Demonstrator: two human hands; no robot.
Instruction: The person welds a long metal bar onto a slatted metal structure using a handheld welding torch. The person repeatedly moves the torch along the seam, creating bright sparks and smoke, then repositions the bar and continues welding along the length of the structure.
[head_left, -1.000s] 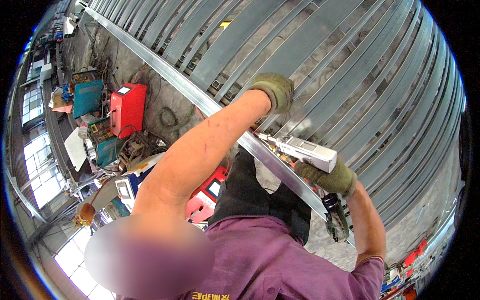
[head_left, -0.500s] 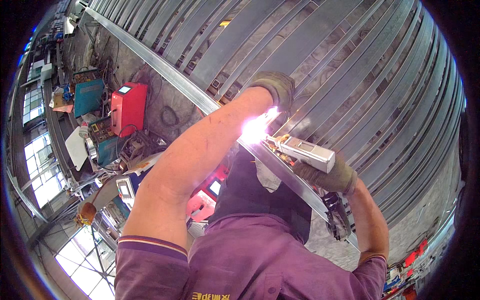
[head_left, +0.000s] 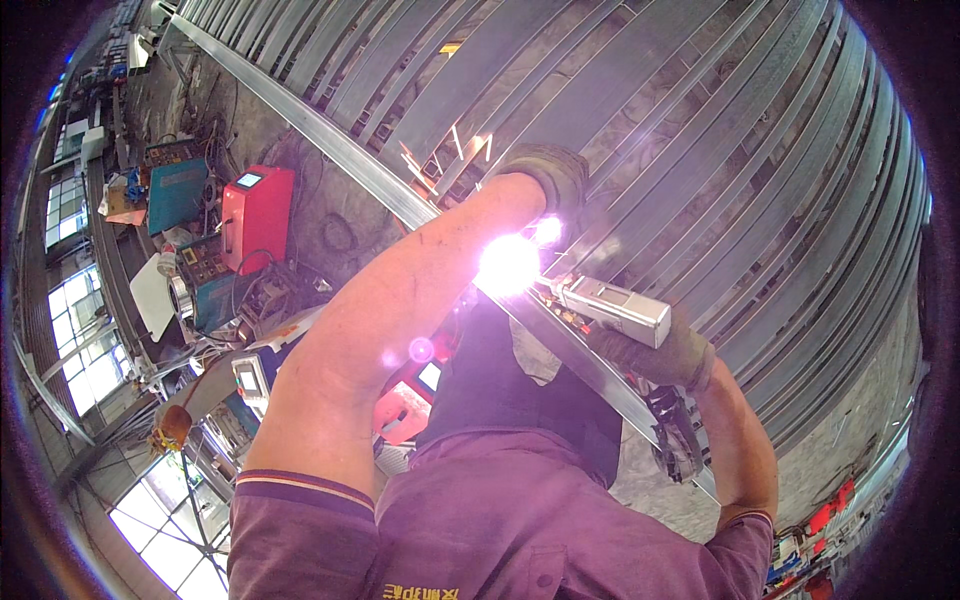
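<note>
My right hand (head_left: 665, 352), in a grey-green work glove, is closed around a handheld welding torch (head_left: 618, 308) with a boxy silver head. The torch's tip points left into a blinding white glare (head_left: 510, 264) at the edge of a long metal rail (head_left: 330, 150). Just beyond the glare my left hand (head_left: 548, 172), also gloved, is bent down over the flat metal bars (head_left: 575, 120). The back of the glove and the light hide its fingers. Orange sparks (head_left: 450, 165) streak out to the left of this glove. The glare also hides the joint itself.
Many parallel bars stretch away beyond the rail. Left of it stand a red machine (head_left: 258, 220) and teal machines (head_left: 178, 195), with cables on the concrete floor. Another red machine (head_left: 405, 405) shows beside my torso. A black-wrapped bundle (head_left: 677, 435) hangs by my right wrist.
The glare has grown rounder, with a second bright spot beside my left glove. Sparks now fly out past that glove. Both hands and the torch stay almost where they were.
</note>
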